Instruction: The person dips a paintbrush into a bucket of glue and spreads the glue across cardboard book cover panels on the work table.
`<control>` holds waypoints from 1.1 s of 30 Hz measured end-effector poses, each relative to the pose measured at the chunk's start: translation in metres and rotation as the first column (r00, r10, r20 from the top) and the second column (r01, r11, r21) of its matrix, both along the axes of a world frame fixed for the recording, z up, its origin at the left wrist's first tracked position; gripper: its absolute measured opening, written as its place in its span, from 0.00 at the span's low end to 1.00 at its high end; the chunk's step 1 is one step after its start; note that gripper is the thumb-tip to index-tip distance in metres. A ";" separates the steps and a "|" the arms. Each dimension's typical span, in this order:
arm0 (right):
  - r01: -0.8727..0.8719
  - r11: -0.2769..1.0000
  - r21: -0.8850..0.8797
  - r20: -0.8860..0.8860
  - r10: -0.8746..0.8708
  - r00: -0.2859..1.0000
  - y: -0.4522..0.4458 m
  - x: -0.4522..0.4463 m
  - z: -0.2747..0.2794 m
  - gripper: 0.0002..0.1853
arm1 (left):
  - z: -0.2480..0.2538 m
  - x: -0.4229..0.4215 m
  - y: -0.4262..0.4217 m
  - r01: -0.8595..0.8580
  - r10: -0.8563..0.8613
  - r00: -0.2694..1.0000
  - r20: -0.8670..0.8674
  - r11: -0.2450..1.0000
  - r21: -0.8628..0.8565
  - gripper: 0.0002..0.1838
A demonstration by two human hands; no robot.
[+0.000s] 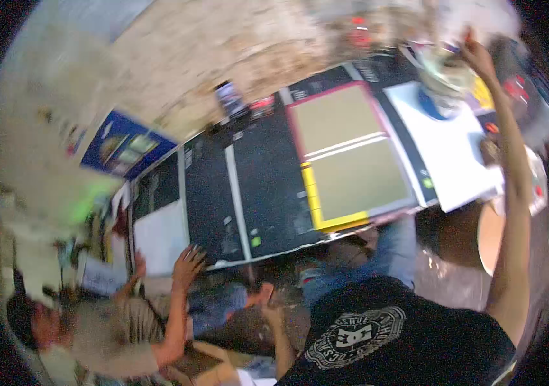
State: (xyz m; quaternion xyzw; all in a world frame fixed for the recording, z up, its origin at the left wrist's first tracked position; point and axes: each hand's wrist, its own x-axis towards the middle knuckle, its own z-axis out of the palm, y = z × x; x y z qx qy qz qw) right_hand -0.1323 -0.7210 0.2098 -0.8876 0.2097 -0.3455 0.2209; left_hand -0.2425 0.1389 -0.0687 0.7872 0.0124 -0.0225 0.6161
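My right arm stretches up along the right side, and my right hand (478, 56) is at the far right corner of the table, beside a whitish bucket (448, 80) with a blue base. Blur hides whether its fingers grip anything. The bucket stands on a large white sheet (435, 151). Low in the middle, in front of the table edge, is my left hand (265, 297), raised near my body; its fingers are smeared. Nearest to my body on the table lies a framed screen (351, 154) with pink and yellow tape along its edges.
At the left sits another person (100, 328), one hand at the edge of the black table (268, 186), near a pale sheet (162, 238). A phone (230, 100) stands at the back edge. A blue picture board (126, 145) leans behind. A round stool (491, 238) is at the right.
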 end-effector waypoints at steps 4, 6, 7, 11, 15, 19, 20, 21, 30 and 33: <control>0.156 0.983 -0.093 -0.212 -0.173 0.962 -0.007 0.002 0.001 0.31 | 0.023 0.027 -0.003 0.052 -0.066 0.991 -0.112 0.990 -0.128 0.24; 0.225 0.971 -0.081 -0.167 -0.236 0.957 -0.014 -0.001 0.020 0.32 | 0.058 0.090 0.021 0.134 -0.178 0.970 -0.168 0.960 -0.245 0.24; 0.261 0.961 -0.088 -0.101 -0.269 0.958 -0.011 -0.002 0.033 0.32 | 0.078 0.131 0.035 0.188 -0.261 0.945 -0.198 0.926 -0.326 0.25; 0.213 0.976 -0.041 -0.046 -0.215 0.976 -0.042 0.011 0.044 0.32 | 0.110 0.251 0.085 0.329 -0.642 0.718 -0.270 0.654 -0.681 0.26; 0.148 0.988 -0.050 -0.106 -0.153 0.983 -0.031 0.017 0.020 0.31 | 0.087 0.262 0.098 0.605 -0.711 0.693 -0.121 0.665 -0.439 0.29; 0.057 0.997 -0.059 -0.287 -0.071 0.955 -0.011 0.015 -0.001 0.29 | 0.066 0.276 0.114 0.620 -0.748 0.633 -0.200 0.644 -0.449 0.33; 0.071 0.996 -0.055 -0.276 -0.083 0.958 -0.019 0.016 0.006 0.29 | 0.064 0.277 0.114 0.617 -0.751 0.627 -0.208 0.642 -0.455 0.33; 0.083 0.995 -0.046 -0.269 -0.093 0.959 -0.047 0.021 0.007 0.29 | 0.064 0.273 0.114 0.609 -0.742 0.636 -0.211 0.650 -0.454 0.33; 0.017 0.989 -0.145 -0.098 -0.032 0.995 -0.079 0.024 0.061 0.36 | 0.065 0.265 0.113 0.608 -0.719 0.667 -0.195 0.677 -0.415 0.33; 0.035 0.999 -0.035 -0.295 -0.043 0.955 -0.073 0.043 0.052 0.34 | 0.060 0.265 0.116 0.647 -0.756 0.631 -0.174 0.637 -0.419 0.33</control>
